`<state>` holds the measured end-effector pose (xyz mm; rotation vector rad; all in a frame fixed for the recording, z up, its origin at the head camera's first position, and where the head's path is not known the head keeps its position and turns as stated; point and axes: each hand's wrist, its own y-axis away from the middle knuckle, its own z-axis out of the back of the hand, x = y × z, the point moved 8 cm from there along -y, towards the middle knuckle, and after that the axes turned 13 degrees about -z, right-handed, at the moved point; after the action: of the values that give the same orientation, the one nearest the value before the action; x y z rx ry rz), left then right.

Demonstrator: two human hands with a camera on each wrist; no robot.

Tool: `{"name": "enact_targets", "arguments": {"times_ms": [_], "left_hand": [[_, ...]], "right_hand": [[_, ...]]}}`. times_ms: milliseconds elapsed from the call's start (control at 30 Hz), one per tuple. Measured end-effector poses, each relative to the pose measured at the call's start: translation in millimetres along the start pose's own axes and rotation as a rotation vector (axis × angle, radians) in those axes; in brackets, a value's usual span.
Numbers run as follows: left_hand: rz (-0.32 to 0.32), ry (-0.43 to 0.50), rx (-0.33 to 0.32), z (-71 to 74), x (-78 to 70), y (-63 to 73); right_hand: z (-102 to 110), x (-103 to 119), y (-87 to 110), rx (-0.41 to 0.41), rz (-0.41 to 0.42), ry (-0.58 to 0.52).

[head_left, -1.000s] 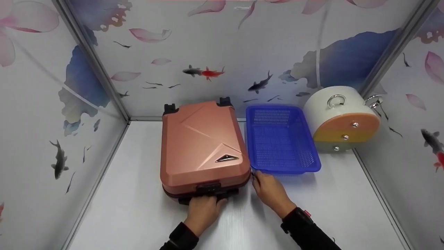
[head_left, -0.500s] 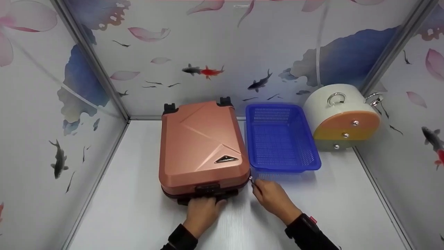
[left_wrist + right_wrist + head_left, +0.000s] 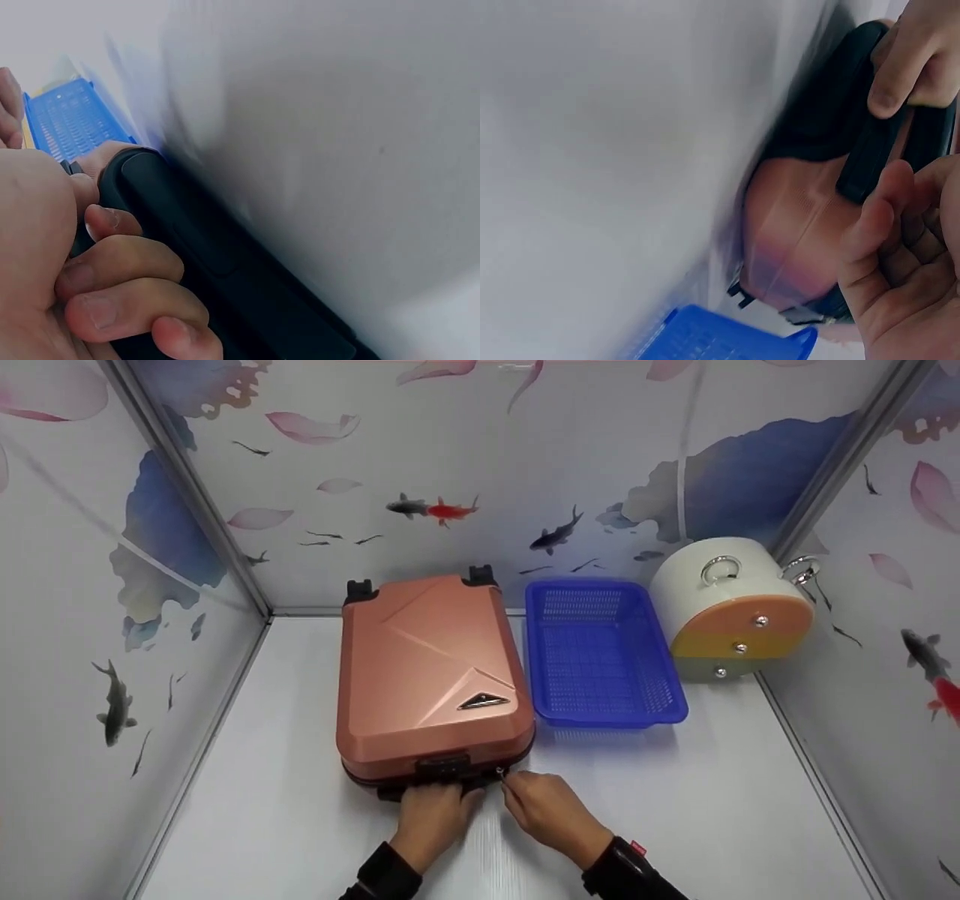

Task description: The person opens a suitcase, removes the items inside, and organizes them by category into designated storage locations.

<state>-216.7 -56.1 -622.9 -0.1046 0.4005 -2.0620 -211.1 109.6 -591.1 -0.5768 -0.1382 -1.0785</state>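
Observation:
A rose-gold hard-shell suitcase (image 3: 431, 660) lies flat on the white table, wheels toward the back wall. My left hand (image 3: 431, 821) grips the black handle (image 3: 217, 255) at its near end, with fingers curled round it in the left wrist view. Right beside it, my right hand (image 3: 555, 814) pinches a small metal zipper pull (image 3: 501, 772) at the right part of the near side. In the right wrist view the fingers (image 3: 889, 202) are curled and hide the pull. The suitcase's lid is down.
A blue plastic basket (image 3: 679, 712) stands close along the suitcase's right side. Behind it on the right is a white rounded box (image 3: 694, 574) with orange, yellow and green drawers and ring handles. Printed wall panels (image 3: 450, 450) enclose the table on three sides.
My right hand has drawn the zipper pull from the suitcase's right side round the near right corner, leftward toward the handle. My left hand has kept its hold on the handle.

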Motion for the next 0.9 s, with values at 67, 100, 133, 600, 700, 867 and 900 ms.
{"name": "enact_targets", "arguments": {"times_ms": [67, 100, 133, 600, 700, 867, 900], "left_hand": [[-0.012, -0.018, -0.002, 0.1, -0.2, 1.2], [-0.021, -0.029, -0.004, 0.7, -0.7, 1.9], [-0.029, -0.039, -0.008, 1.2, -1.1, 2.2], [-0.036, -0.023, 0.035, -2.1, -1.9, -0.2], [-0.023, 0.007, 0.052, -3.7, -0.1, -0.8], [0.001, 0.078, 0.037, -5.1, 3.5, -1.6], [0.005, 0.086, 0.036, -5.5, 4.0, -1.5]], "right_hand": [[-7.1, 8.4, -2.7, 0.032, 0.004, 0.003], [-10.7, 12.3, -4.0, 0.050, 0.007, 0.008], [-13.7, 15.8, -5.5, 0.065, 0.009, 0.013], [-5.1, 1.4, -15.7, 0.114, -0.134, -0.046], [19.2, 0.7, -23.8, 0.048, -0.132, -0.088], [65.2, 8.8, -47.4, -0.159, -0.033, -0.104], [70.4, 10.2, -53.4, -0.183, -0.017, -0.091]]}}
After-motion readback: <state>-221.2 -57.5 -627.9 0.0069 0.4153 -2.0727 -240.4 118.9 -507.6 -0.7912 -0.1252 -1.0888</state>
